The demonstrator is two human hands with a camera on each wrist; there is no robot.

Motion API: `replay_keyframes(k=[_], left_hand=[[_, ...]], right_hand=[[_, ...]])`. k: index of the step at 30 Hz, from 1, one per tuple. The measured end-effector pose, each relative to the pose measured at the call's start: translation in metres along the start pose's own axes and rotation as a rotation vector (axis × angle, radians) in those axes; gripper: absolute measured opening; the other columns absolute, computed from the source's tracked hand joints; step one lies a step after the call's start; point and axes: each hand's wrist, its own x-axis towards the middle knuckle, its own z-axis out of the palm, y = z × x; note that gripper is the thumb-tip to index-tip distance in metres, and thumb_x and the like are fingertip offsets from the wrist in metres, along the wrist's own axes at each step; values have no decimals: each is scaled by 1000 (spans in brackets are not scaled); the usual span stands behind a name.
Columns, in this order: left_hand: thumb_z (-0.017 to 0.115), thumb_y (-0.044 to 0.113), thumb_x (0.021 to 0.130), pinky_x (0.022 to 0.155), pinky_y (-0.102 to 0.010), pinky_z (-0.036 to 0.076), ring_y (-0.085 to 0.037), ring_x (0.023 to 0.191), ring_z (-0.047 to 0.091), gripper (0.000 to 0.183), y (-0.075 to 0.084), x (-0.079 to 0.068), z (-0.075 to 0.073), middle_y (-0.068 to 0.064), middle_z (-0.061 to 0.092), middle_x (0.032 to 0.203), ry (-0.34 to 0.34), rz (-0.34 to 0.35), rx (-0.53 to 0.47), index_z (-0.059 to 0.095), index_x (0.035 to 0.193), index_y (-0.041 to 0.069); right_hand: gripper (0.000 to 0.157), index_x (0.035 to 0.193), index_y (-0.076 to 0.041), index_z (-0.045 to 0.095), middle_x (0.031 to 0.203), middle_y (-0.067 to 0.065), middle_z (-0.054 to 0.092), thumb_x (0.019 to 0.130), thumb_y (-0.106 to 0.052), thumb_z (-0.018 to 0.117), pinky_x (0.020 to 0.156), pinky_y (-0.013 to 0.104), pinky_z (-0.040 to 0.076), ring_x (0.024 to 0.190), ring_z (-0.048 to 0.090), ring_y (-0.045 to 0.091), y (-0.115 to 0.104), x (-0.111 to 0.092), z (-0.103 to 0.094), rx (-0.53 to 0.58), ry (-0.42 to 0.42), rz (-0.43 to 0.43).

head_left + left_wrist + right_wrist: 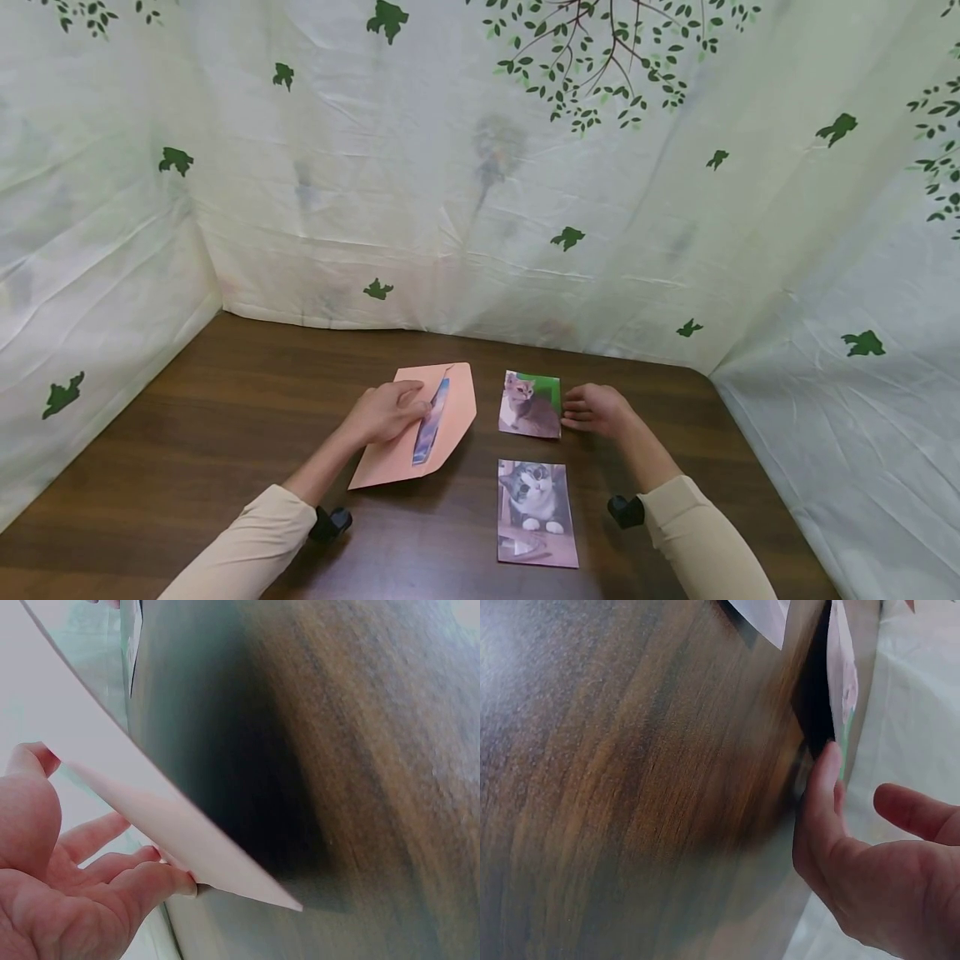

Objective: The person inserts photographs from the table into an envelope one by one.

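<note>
My left hand (390, 410) grips a pink envelope (378, 467), raised at a tilt above the table, thumb on the front and fingers behind. A strip of a blue and purple picture (429, 429) shows at the envelope's opening. To the right lies a photo of a tan cat on green (531, 408). My right hand (596, 410) is at that photo's right edge, fingertips against or just under it. In the right wrist view the thumb (911, 814) stands apart from the photo. Nearer to me lies a photo of a grey and white cat (534, 512).
The brown wooden table (225, 400) reaches back to a pale curtain (330, 217) printed with green birds and leaves, which also hangs at both sides. A black wrist camera (330, 525) sits under the left cuff, another black camera (625, 511) by the right cuff.
</note>
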Motion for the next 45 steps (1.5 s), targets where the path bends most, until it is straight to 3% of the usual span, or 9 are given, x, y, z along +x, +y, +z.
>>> replay_keyframes(k=[11,20,28,32,37,45], left_hand=[[61,34,96,106,-56,44,-46,130,55,54,2,-1,-1,-22,60,141,23,1,-16,60,140,3],[61,36,96,106,-57,44,-45,131,54,55,1,1,1,-23,59,142,13,-7,-18,60,141,3],[61,36,97,106,-56,44,-45,131,55,54,-1,3,2,-23,60,141,11,-11,-15,60,140,4],[61,37,97,105,-57,44,-46,131,55,54,-2,3,2,-23,60,141,10,-15,-16,60,141,4],[61,37,97,105,-57,44,-46,131,55,55,-1,3,3,-23,60,141,11,-15,-22,60,141,4],[60,36,97,105,-57,44,-46,131,55,54,3,1,2,-22,60,142,18,-6,-27,60,141,4]], right_hand=[[47,144,16,38,141,34,48,103,-7,44,89,33,57,100,63,27,-1,4,4,45,-45,-3],[46,143,12,47,119,18,64,104,-13,46,80,30,59,93,63,22,-2,9,8,-10,-49,1],[42,138,10,54,124,17,65,103,-12,51,76,25,57,88,63,16,1,14,13,-56,-79,-38],[37,131,11,58,108,9,68,102,-11,54,75,24,57,83,63,14,1,15,16,-67,-88,-53],[33,125,12,60,96,5,68,101,-9,54,78,27,58,83,64,16,-1,15,18,-63,-92,-71],[31,123,11,58,112,16,66,101,-9,52,93,40,58,96,66,25,-6,14,18,-24,-81,-62]])
